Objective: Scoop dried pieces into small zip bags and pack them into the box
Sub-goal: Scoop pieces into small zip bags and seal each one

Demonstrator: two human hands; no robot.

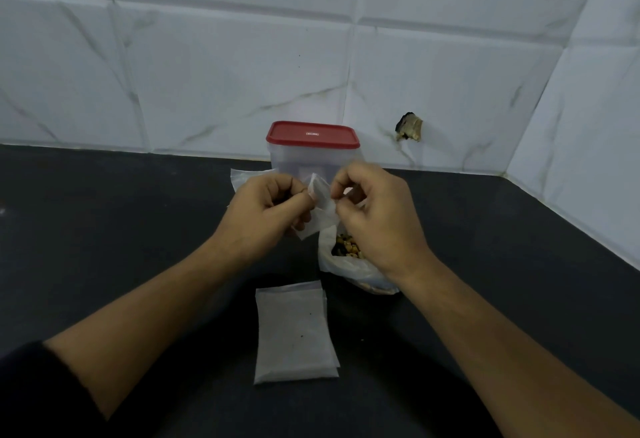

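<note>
My left hand (266, 209) and right hand (374, 216) pinching a small zip bag (320, 211) between them, above the open bag of dried pieces (346, 250), red-lidded box (311, 152) behind

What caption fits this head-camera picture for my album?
Left hand and right hand pinch a small zip bag near the sack of dried pieces, red-lidded box behind, spare bags in front.

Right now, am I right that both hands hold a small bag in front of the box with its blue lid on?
Not quite: the head view shows the lid is red, not blue. The rest stands: the left hand and the right hand hold a small bag in front of the box, lid on.
</note>
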